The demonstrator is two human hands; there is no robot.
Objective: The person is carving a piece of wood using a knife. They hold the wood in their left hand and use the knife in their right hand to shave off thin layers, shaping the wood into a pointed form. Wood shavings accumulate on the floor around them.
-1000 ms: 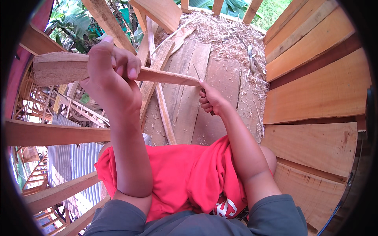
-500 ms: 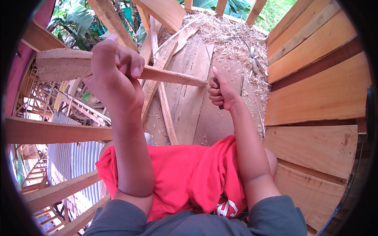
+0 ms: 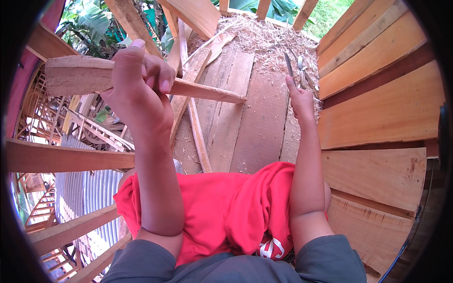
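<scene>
Raised on the left, my left hand [image 3: 141,78] is closed around a rough wooden stick [image 3: 78,75], held roughly level. Its thick, squared end sticks out to the left of my fist, and the other end tapers to a narrow tip on the right. My right hand [image 3: 302,100] is closed on a knife [image 3: 288,65] with a narrow dark blade that points away from me; the fist hides its handle. The knife is apart from the stick, to the right of its tip.
Red cloth [image 3: 212,203] covers my lap. Pale wood shavings [image 3: 264,35] lie heaped at the far end of the plank floor [image 3: 259,122]. Loose boards [image 3: 192,78] lean on the left, beside an open slatted side. A plank wall [image 3: 377,111] stands close on my right.
My right hand has moved right and away from the stick's tip, and the knife's blade now shows beyond the fist. My left hand and the stick have hardly moved.
</scene>
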